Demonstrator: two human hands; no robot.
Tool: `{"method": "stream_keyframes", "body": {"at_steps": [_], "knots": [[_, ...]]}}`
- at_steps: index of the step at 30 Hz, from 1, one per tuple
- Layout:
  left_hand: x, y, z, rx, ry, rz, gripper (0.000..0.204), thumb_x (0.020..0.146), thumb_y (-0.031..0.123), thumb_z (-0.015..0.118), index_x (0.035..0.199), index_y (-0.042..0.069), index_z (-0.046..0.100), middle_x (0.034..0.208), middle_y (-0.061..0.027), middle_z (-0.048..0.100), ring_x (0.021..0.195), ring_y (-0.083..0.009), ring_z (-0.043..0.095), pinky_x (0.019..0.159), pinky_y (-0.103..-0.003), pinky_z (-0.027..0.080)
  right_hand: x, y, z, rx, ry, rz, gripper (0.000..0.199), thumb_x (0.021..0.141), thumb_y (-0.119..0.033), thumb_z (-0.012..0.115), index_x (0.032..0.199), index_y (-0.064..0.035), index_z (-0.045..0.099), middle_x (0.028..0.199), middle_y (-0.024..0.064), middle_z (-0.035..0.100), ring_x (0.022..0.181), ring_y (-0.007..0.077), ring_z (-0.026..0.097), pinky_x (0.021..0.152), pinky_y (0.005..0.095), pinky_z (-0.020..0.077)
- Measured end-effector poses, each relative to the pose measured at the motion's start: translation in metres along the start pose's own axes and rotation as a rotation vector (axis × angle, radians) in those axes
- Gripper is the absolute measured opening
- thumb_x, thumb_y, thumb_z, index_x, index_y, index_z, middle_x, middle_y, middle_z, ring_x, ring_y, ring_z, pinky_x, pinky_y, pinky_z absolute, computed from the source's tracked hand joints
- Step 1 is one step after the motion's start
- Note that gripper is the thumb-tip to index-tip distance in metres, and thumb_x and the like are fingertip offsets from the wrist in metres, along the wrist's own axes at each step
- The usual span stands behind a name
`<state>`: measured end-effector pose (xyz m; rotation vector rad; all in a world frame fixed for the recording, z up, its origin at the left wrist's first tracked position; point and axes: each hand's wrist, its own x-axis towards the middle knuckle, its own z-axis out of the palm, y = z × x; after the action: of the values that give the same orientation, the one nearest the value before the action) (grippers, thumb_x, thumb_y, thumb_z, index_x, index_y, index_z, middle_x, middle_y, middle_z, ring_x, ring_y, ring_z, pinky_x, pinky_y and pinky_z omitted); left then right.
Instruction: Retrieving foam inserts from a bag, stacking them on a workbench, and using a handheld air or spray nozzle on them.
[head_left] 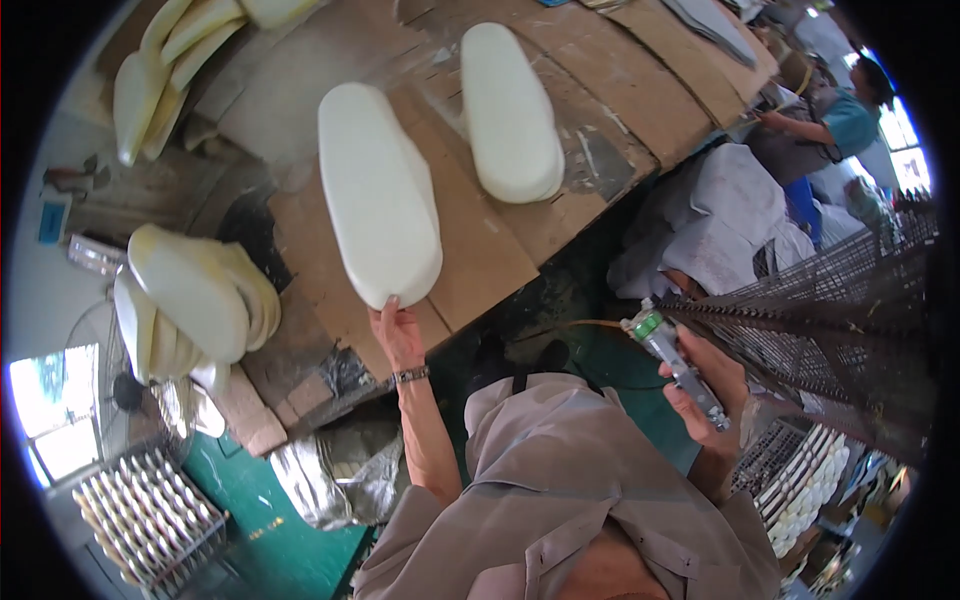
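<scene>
Head: slabs [380, 195] on cardboard [482, 262]; co-worker [846, 122] right

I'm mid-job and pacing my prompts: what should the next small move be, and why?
I'd probably bring the green-and-silver hand tool inward toward the pale sole-shaped pad by the left hand. That hand touches the pad's near end on the cardboard, while the right hand holds the tool off to the right, beyond the cardboard's edge.
</scene>
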<state>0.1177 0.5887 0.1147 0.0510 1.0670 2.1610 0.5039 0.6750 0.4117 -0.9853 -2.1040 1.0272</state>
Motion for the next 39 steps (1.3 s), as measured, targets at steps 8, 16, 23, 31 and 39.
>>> {"method": "stream_keyframes", "body": {"at_steps": [8,16,23,31,39], "knots": [[0.009,-0.012,0.107,-0.084,-0.177,0.005,0.062,0.084,-0.001,0.069,0.142,0.006,0.048,0.135,-0.0095,0.059,0.117,-0.0241,0.061,0.099,-0.04,0.055,-0.02,-0.004,0.013,-0.003,0.107,0.157,0.055,0.082,-0.009,0.073,0.132,0.0103,0.059,0.089,0.015,0.068,0.079,0.0197,0.065,0.073,0.0293,0.0511],[0.07,-0.142,0.193,-0.259,-0.31,-0.299,0.059,0.085,-0.009,0.064,0.139,0.007,0.047,0.127,-0.0056,0.06,0.109,-0.0173,0.063,0.087,-0.031,0.059,-0.02,0.001,0.03,-0.026,0.105,0.167,0.055,0.083,-0.007,0.07,0.135,0.008,0.058,0.089,0.0138,0.067,0.078,0.0195,0.065,0.071,0.0291,0.0508],[0.071,-0.183,0.177,-0.201,-0.139,-0.356,0.049,0.091,-0.005,0.065,0.134,0.006,0.046,0.129,-0.009,0.059,0.114,-0.02,0.062,0.095,-0.036,0.057,-0.009,-0.007,0.038,-0.001,0.037,0.136,0.058,0.082,-0.009,0.071,0.136,0.007,0.058,0.089,0.0152,0.067,0.078,0.0203,0.066,0.072,0.0293,0.0512],[0.016,-0.06,0.115,0.87,-0.295,0.117,0.029,0.093,0.005,0.066,0.122,0.002,0.063,0.113,-0.0072,0.072,0.098,-0.0156,0.068,0.086,-0.031,0.055,0.02,-0.006,0.047,0.044,-0.042,0.082,0.057,0.08,-0.008,0.069,0.133,0.0097,0.059,0.088,0.0155,0.067,0.077,0.0205,0.066,0.071,0.0296,0.0519],[0.073,0.034,0.055,1.248,0.11,0.547,0.029,0.089,0.004,0.069,0.118,0.003,0.065,0.109,-0.0122,0.069,0.099,-0.0262,0.066,0.083,-0.038,0.053,0.032,-0.009,0.063,0.052,-0.106,0.051,0.056,0.081,-0.011,0.073,0.131,0.01,0.059,0.089,0.0165,0.067,0.075,0.0223,0.067,0.069,0.0298,0.0524]]}}
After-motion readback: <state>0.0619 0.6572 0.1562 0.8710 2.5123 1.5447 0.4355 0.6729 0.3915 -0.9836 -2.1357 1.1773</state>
